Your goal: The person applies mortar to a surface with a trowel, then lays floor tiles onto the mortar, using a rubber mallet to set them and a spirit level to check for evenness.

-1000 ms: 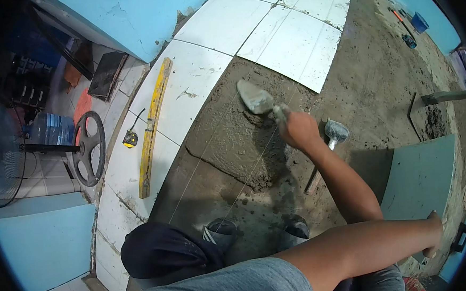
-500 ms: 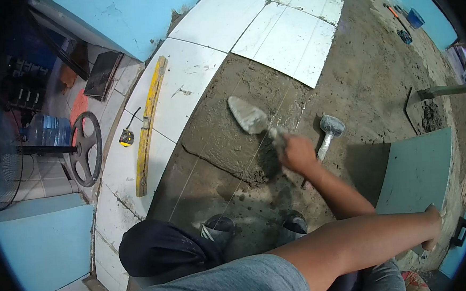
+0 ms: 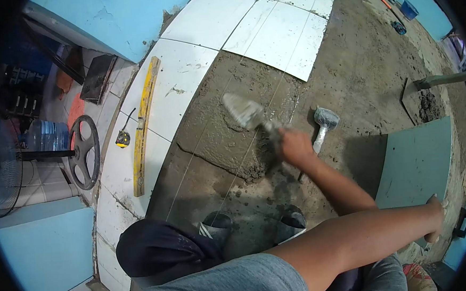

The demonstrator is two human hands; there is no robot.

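My right hand (image 3: 296, 147) is closed round the handle of a pointed trowel (image 3: 243, 112). Its mortar-smeared blade is over a bed of wet grey mortar (image 3: 217, 141), partly blurred. Crossing over to the right, my left arm reaches a large pale tile (image 3: 415, 161), which stands tilted and casts a shadow to its left. My left hand (image 3: 435, 218) grips this tile near its lower edge, its fingers partly hidden. A mallet (image 3: 326, 119) with a wrapped head lies just right of my right hand. Taut strings run over the mortar beside laid white tiles (image 3: 274, 33).
A yellow spirit level (image 3: 146, 124) and a tape measure (image 3: 122, 138) lie on the left tiles. Further left stand a steering wheel (image 3: 85, 152), a water bottle (image 3: 48, 136) and a fan (image 3: 2, 165). A blue container (image 3: 409, 10) and a long-handled tool (image 3: 442, 80) are at right.
The trowel blade has tilted and shifted slightly over the mortar with my right hand. My left hand keeps its place on the tile. The whole view has shifted a little.
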